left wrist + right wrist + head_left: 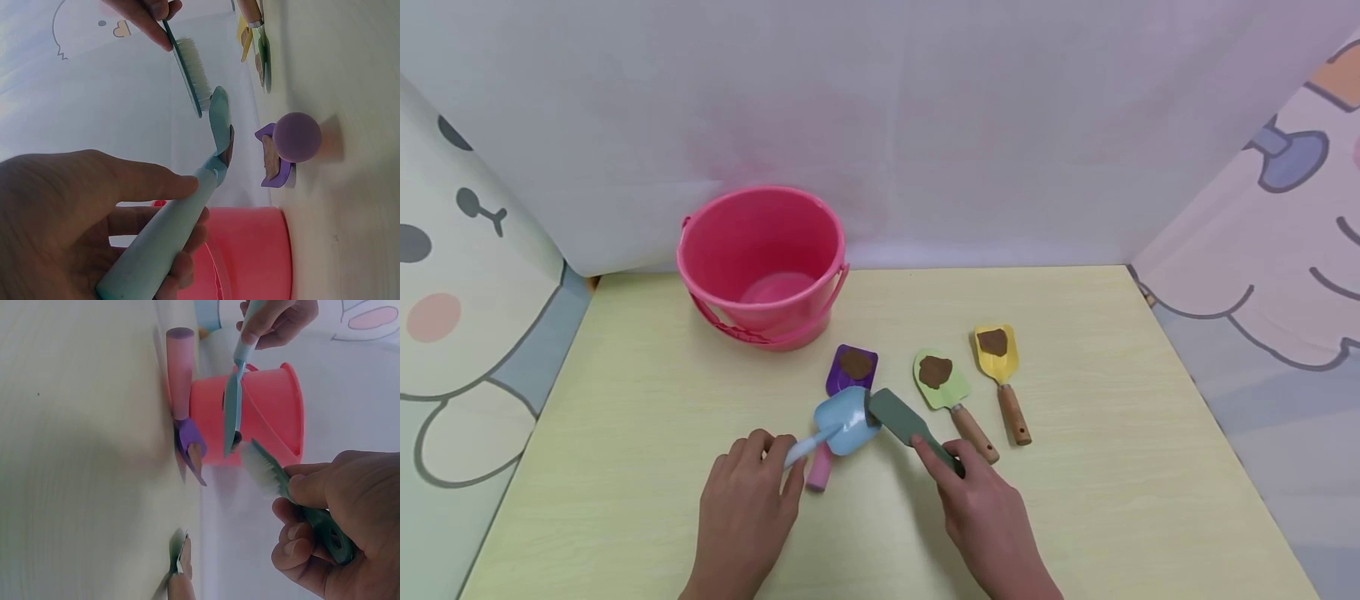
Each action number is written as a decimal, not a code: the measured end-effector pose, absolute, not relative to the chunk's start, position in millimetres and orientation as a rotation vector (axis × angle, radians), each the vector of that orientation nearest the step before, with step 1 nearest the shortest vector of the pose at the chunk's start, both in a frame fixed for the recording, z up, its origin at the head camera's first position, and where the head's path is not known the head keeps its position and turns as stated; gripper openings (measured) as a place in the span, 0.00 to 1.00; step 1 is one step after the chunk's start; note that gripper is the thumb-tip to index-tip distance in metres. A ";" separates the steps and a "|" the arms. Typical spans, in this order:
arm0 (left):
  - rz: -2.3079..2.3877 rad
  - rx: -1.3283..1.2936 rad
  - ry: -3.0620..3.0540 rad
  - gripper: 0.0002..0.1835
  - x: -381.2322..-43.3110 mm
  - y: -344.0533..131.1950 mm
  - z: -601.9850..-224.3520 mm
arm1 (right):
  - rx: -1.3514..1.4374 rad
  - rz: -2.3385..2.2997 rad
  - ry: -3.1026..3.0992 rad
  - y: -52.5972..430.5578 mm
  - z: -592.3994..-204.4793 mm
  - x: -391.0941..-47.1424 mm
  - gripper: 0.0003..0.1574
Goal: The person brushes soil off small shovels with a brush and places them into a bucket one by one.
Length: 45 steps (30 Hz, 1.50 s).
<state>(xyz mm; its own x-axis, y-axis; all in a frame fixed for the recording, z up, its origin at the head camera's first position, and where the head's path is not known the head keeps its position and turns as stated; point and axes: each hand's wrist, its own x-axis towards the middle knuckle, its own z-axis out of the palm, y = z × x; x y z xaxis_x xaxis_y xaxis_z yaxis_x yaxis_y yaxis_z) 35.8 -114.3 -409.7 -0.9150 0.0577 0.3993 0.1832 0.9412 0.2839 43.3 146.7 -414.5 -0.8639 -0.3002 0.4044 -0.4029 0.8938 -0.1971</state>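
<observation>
My left hand (748, 487) grips the handle of a light blue toy shovel (847, 423), held above the table with its blade toward the right. A brown patch (229, 147) shows on the blade. Between the thumb and fingers of my right hand (988, 508) is a dark green brush (898, 415). Its white bristles (259, 467) point at the shovel, the brush head right at the blade's edge beside a dark brown bit (236, 440). Partly hidden below the blue blade lies a purple shovel (841, 383) with a pink handle (820, 468), brown stuff on it.
A pink bucket (760, 315) with its handle down stands at the back left. Right of the purple shovel lie a light green shovel (955, 389) and a yellow shovel (998, 367), both wooden-handled with brown patches. Cloth walls (985, 150) border the table (1112, 467).
</observation>
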 end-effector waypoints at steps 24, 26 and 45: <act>-0.448 -0.162 -2.770 0.17 34.9 -111.1 -407.9 | 0.481 0.437 -2.702 148.7 -415.7 40.8 0.45; -0.451 -0.162 -2.770 0.17 35.1 -111.0 -408.0 | 0.481 0.443 -2.696 149.0 -416.0 40.6 0.45; -0.456 -0.194 -2.758 0.17 37.1 -109.2 -407.8 | 0.535 0.390 -2.689 141.9 -418.2 40.0 0.43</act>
